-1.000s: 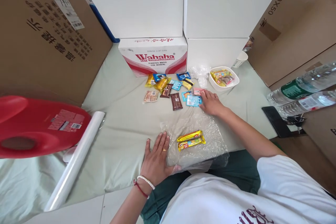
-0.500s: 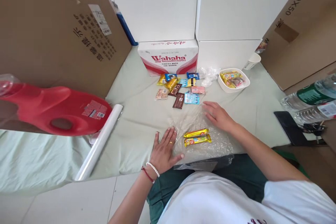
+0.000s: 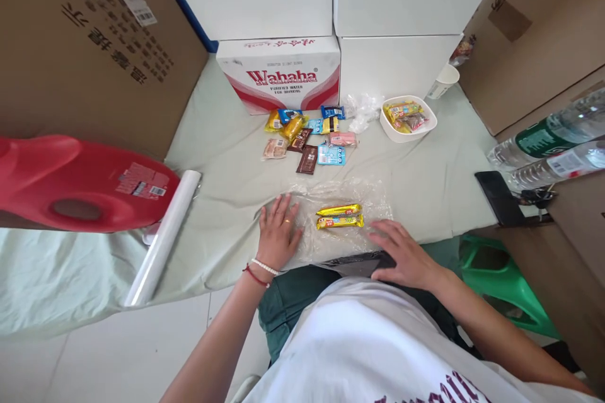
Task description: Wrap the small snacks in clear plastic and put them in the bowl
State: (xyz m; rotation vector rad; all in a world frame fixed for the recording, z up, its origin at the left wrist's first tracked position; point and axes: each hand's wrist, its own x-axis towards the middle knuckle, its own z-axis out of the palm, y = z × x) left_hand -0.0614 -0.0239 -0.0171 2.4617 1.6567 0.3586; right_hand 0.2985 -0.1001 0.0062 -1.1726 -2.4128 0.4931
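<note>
A sheet of clear plastic wrap [image 3: 373, 201] lies on the pale green cloth in front of me. Two yellow snack bars [image 3: 339, 216] rest side by side on it. My left hand [image 3: 278, 233] lies flat and open on the sheet's left edge, a ring on one finger. My right hand [image 3: 401, 255] rests open on the sheet's near right edge, fingers spread, holding nothing. Farther back lies a cluster of several small wrapped snacks [image 3: 307, 135].
A white bowl [image 3: 409, 131] with snacks and a paper cup [image 3: 443, 80] stand at the back right. A Wahaha carton [image 3: 281, 75] and white boxes close the back. A plastic-wrap roll [image 3: 163, 239] and red jug [image 3: 80, 182] lie left; bottles [image 3: 548, 145] and a phone [image 3: 498, 198] right.
My right hand drew back from the far snack cluster to the near right edge of the plastic wrap. My left hand stayed flat on the left edge. The camera view shifted.
</note>
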